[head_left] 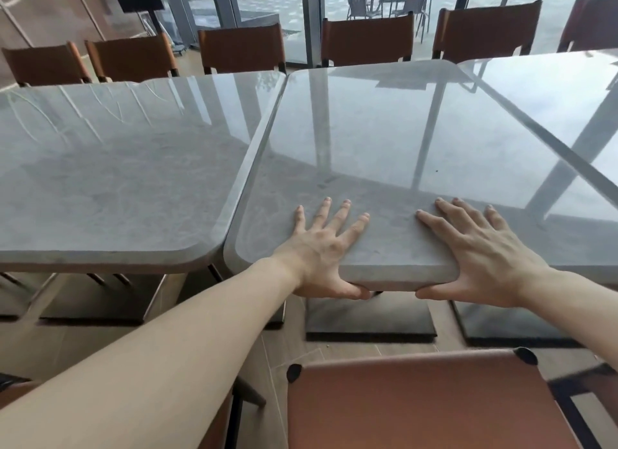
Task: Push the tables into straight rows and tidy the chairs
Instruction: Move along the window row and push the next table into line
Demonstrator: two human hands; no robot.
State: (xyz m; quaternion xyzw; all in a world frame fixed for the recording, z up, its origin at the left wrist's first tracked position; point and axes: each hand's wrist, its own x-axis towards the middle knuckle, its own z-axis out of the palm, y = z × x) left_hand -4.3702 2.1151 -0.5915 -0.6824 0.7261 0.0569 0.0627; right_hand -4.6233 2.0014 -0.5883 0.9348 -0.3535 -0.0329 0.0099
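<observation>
Grey stone tops the middle desk (368,141), which sits tilted between two other desks. The left hand (321,251) and the right hand (481,254) each clamp its near edge, fingers flat on top, thumbs under. A brown chair (418,402) stands just below.

Bright daylight from the 12 o'clock side, heavy glare on the glossy tops.

I see the light pouring in through the glass wall (311,17) at 12 o'clock; the middle bench (368,141) mirrors the window frames as pale streaks, washing out toward 2 o'clock. Soft shadows lie under the slabs on the floor (291,345). Wide-angle bending curves the edges at 9 and 3 o'clock, and the near chair (418,402) at 6 o'clock looks slightly smeared.
</observation>
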